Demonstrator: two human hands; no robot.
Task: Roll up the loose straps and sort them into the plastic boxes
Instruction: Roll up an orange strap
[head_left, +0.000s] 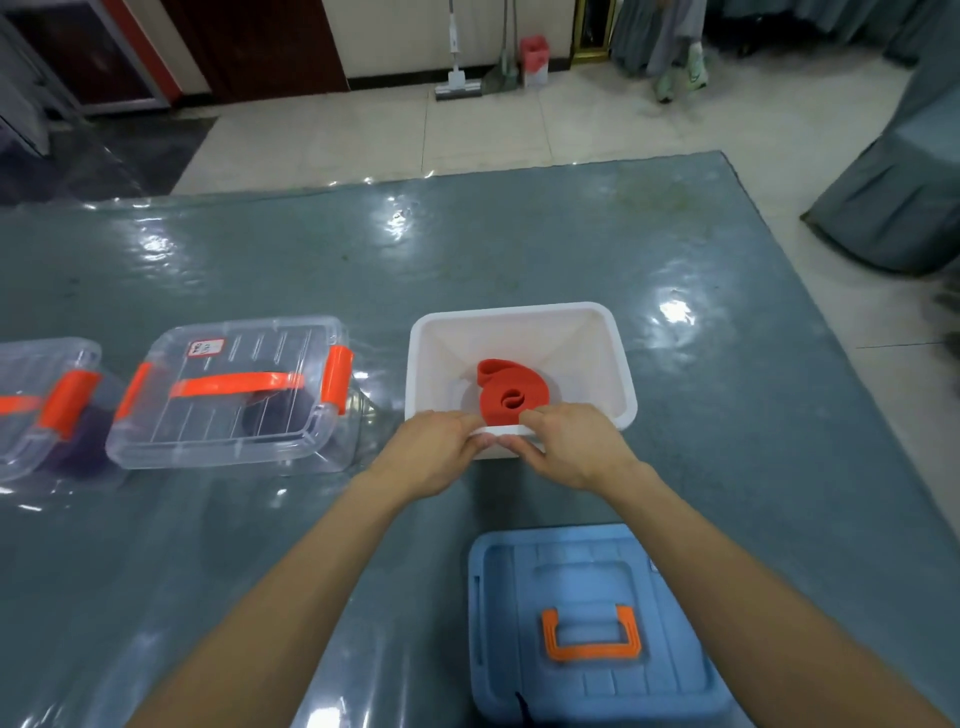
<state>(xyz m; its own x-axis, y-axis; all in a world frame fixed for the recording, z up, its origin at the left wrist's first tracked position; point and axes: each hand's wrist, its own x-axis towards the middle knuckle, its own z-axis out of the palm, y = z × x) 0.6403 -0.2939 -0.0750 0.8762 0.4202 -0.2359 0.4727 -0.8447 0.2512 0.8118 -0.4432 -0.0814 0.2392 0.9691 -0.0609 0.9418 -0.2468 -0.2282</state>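
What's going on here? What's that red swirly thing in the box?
A person is tidying straps into boxes. The red swirl is a rolled-up strap sitting in the open white box. The left hand and right hand are both at the box's near rim, right next to the roll; I can't tell if they grip anything. The blue lid lies on the table close to the person. To the left are a clear box and a second clear box, both with lids on.

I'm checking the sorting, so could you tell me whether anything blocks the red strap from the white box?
Nothing visible does. The white box is open, a blue lid lies apart on the table, and the rolled red strap already sits inside the box.
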